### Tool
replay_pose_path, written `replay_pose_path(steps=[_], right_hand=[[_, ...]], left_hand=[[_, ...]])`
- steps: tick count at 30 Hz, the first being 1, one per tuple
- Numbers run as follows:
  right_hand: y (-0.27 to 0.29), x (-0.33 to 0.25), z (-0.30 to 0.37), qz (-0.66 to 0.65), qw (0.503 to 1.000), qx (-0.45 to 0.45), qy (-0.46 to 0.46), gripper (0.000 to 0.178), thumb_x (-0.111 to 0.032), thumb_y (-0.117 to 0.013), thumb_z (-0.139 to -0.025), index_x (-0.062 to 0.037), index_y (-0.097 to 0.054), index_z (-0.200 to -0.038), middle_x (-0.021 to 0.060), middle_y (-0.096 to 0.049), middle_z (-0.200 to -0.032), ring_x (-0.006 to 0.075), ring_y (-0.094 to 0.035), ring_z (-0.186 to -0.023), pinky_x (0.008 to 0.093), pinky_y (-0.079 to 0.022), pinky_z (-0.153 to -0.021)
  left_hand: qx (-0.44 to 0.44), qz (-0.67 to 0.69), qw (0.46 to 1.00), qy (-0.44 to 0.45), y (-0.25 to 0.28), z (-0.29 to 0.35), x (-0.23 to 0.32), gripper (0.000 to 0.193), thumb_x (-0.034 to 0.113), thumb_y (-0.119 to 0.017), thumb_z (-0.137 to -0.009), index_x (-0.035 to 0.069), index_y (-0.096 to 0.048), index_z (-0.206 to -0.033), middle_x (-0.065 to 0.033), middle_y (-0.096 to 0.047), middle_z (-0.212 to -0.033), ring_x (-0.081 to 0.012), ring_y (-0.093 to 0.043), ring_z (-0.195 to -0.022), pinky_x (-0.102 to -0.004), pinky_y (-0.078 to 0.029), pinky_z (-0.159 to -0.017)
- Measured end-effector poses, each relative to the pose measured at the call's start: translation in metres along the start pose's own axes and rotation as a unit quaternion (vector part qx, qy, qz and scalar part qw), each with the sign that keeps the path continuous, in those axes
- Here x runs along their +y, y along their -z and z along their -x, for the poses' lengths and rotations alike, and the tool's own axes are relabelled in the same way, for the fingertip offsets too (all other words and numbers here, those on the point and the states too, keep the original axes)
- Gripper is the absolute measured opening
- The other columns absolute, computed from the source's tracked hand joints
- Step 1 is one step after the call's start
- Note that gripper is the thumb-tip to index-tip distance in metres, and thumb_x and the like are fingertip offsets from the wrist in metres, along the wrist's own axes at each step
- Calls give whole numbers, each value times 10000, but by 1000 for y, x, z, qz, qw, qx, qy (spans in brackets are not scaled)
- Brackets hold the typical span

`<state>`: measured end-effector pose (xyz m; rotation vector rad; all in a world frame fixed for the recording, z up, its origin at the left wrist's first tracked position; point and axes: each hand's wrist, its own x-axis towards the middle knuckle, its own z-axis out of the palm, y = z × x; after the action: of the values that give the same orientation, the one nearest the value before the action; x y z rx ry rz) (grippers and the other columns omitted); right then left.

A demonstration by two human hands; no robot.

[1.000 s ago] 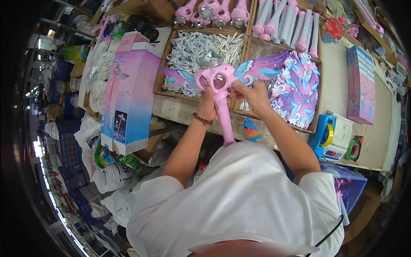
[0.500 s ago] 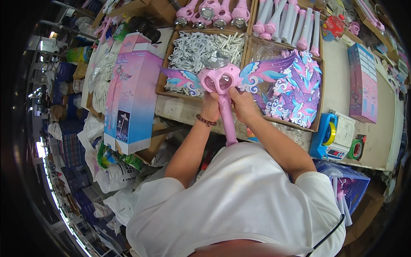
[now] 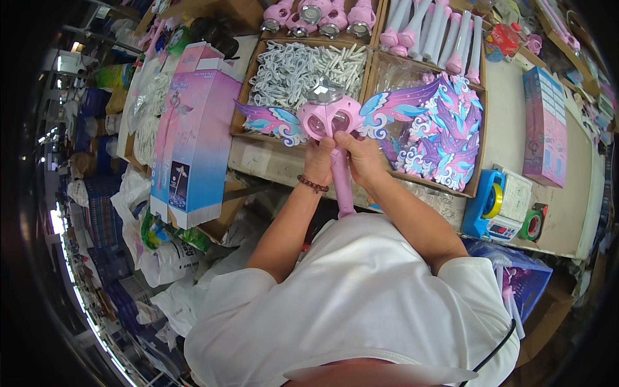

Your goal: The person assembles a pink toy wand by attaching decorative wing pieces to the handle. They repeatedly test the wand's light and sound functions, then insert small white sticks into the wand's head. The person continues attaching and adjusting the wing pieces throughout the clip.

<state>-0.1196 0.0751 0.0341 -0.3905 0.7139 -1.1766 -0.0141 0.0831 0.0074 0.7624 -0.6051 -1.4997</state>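
A pink toy wand (image 3: 343, 184) is held in front of me with both hands. Its round head carries a clear faceted gem at the top and a purple-and-blue wing on either side. My left hand (image 3: 318, 162) grips the neck from the left, just below the head, a beaded bracelet on its wrist. From the right, my right hand (image 3: 361, 157) closes round the same neck, its thumb pressed near the base of the head. The handle's lower end points back at my white shirt. My palms hide part of the neck.
Beyond the wand, a divided cardboard tray (image 3: 258, 138) holds white cords (image 3: 284, 71), loose wing pieces (image 3: 445, 135), pink wand heads (image 3: 332, 19) and pale handles (image 3: 442, 39). Tall printed boxes (image 3: 200, 129) stand left, another box (image 3: 545, 129) right. A blue tape dispenser (image 3: 478, 206) sits at right.
Both thumbs have shifted closer together at the wand's neck, just under its head. The wand stays almost in the same place, while the whole view has moved slightly.
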Motion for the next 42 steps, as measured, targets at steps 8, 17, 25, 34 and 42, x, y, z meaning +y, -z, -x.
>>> replay_pose_path(steps=[8, 17, 25, 34, 42], right_hand=[[17, -1, -10, -36, 998, 16, -39, 428, -307, -745, -781, -28, -582, -1063, 41, -617, -961, 149, -573, -858, 312, -443, -780], [36, -22, -19, 25, 997, 51, 59, 253, -251, -697, -833, -35, -641, -953, 30, -645, -905, 123, -603, -813, 298, -502, -714], [33, -24, -20, 146, 982, 76, 88, 196, -202, -681, -834, -7, -667, -845, 44, -650, -779, 117, -616, -691, 252, -498, -586], [26, -39, -21, 202, 979, 28, 28, 220, -200, -686, -825, 13, -656, -870, 84, -660, -785, 136, -628, -646, 260, -510, -537], [28, -36, -10, 250, 966, 28, 58, 199, -192, -675, -843, 7, -662, -834, 56, -653, -730, 105, -591, -568, 235, -499, -497]], left_hand=[[14, -46, 998, 36, 0, -14, -9, 760, 456, -805, -648, -4, -500, -1170, -59, -574, -1111, -175, -570, -1004, -328, -477, -878], [-29, -70, 995, 59, 2, -24, 10, 770, 571, -765, -606, 29, -531, -1101, -60, -614, -932, -162, -617, -721, -275, -525, -582], [-8, -61, 998, 28, 5, -19, 8, 741, 609, -703, -667, 33, -532, -1101, -57, -608, -920, -163, -611, -718, -290, -516, -588], [-31, -48, 997, 47, 6, -13, 16, 691, 570, -715, -693, 37, -533, -1093, -47, -606, -885, -144, -608, -710, -273, -509, -572], [14, -114, 992, 56, 6, -3, 7, 507, 343, -764, -743, 48, -539, -1089, -33, -605, -920, -123, -604, -703, -272, -525, -583]])
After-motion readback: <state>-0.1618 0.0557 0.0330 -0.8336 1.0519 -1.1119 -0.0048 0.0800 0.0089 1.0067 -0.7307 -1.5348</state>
